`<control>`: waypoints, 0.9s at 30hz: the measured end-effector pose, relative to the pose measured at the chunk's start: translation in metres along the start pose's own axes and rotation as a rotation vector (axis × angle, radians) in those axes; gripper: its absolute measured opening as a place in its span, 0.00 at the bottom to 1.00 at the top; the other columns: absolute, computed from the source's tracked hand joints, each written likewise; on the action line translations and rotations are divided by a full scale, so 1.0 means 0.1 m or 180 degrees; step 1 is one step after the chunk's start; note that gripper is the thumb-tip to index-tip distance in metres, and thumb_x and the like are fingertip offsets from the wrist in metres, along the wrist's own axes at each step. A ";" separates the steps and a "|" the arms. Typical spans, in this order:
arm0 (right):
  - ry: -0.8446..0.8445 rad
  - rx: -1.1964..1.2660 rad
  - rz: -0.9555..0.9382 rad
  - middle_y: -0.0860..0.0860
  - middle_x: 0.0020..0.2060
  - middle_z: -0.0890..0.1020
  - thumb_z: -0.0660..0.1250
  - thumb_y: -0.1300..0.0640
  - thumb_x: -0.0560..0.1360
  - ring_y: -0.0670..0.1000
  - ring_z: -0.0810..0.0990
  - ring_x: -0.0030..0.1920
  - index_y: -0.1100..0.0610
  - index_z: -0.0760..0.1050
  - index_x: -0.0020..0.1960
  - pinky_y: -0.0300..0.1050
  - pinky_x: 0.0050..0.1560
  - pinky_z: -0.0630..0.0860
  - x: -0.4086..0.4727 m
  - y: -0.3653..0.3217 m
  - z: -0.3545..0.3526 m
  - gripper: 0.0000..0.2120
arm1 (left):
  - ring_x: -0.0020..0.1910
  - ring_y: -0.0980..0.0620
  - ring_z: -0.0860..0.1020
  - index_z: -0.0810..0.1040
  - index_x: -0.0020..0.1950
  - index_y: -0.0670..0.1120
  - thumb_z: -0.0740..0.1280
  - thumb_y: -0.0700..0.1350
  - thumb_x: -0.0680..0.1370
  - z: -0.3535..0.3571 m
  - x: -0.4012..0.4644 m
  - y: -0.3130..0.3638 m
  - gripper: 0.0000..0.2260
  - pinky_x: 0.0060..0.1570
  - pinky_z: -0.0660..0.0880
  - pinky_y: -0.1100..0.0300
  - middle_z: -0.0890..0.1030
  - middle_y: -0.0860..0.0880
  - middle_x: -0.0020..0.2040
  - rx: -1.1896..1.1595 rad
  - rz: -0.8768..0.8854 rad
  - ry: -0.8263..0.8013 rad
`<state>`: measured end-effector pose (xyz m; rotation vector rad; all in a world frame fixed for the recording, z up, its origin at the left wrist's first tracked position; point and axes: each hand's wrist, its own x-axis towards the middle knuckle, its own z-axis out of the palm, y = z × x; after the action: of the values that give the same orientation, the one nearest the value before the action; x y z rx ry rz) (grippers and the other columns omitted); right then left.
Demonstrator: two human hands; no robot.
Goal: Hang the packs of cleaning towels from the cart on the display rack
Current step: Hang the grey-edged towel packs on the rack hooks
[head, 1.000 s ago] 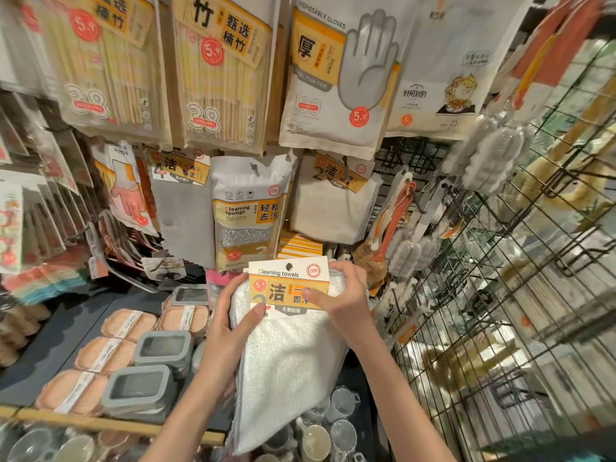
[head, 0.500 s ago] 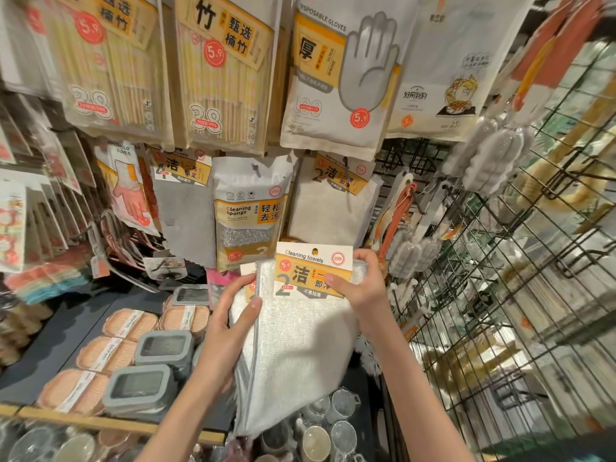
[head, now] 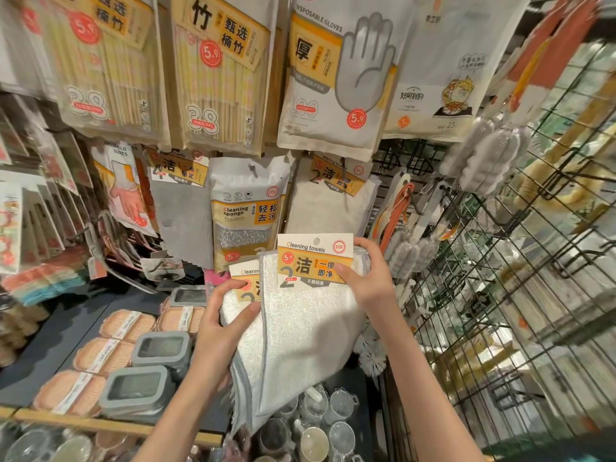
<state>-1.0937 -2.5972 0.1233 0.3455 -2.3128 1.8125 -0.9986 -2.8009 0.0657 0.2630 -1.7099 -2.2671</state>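
The right hand (head: 366, 281) pinches the front pack of cleaning towels (head: 310, 331) at its stiff card header, thumb on the printed face and fingers curled behind the top corner. The left hand (head: 223, 325) grips a second pack (head: 238, 303) just behind, thumb pressed on its nubby white cloth; both soft, grey-edged squares droop below the hands, under the hanging cleaning sponge bag (head: 248, 211)

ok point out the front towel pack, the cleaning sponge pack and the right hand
front towel pack (head: 315, 261), head view, on its header card
cleaning sponge pack (head: 246, 211), head view, on its label
right hand (head: 368, 278), head view, on its back
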 end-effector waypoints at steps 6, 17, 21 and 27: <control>0.0363 -0.0047 -0.0207 0.40 0.58 0.71 0.70 0.70 0.70 0.39 0.67 0.61 0.48 0.69 0.59 0.23 0.55 0.64 0.19 -0.13 -0.10 0.25 | 0.69 0.52 0.70 0.78 0.54 0.59 0.72 0.41 0.74 0.01 0.05 -0.01 0.14 0.71 0.64 0.41 0.77 0.63 0.60 0.0106 0.0078 0.0061; 0.0612 0.0174 -0.0480 0.38 0.52 0.76 0.66 0.69 0.72 0.33 0.74 0.54 0.43 0.73 0.49 0.29 0.52 0.72 0.65 -0.29 -0.22 0.20 | 0.64 0.53 0.75 0.78 0.55 0.59 0.72 0.41 0.75 0.04 0.15 0.04 0.15 0.67 0.69 0.46 0.79 0.62 0.58 0.0144 0.0141 0.0044; 0.0721 0.0225 -0.0497 0.38 0.50 0.76 0.67 0.70 0.72 0.29 0.75 0.49 0.46 0.74 0.49 0.26 0.46 0.73 0.76 -0.29 -0.19 0.19 | 0.61 0.56 0.77 0.78 0.55 0.59 0.72 0.41 0.74 0.05 0.18 0.05 0.15 0.60 0.72 0.54 0.80 0.61 0.57 0.0171 0.0152 0.0082; 0.0761 0.0212 -0.0477 0.39 0.50 0.76 0.66 0.71 0.72 0.31 0.75 0.49 0.51 0.75 0.49 0.23 0.43 0.71 0.85 -0.23 -0.16 0.16 | 0.61 0.52 0.78 0.77 0.58 0.58 0.73 0.45 0.73 0.02 0.19 0.08 0.16 0.64 0.72 0.41 0.81 0.59 0.57 0.0231 0.0098 0.0075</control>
<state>-1.1688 -2.5929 0.1725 0.2859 -2.0150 1.7560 -1.0158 -2.8077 0.0749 0.2760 -1.7745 -2.1746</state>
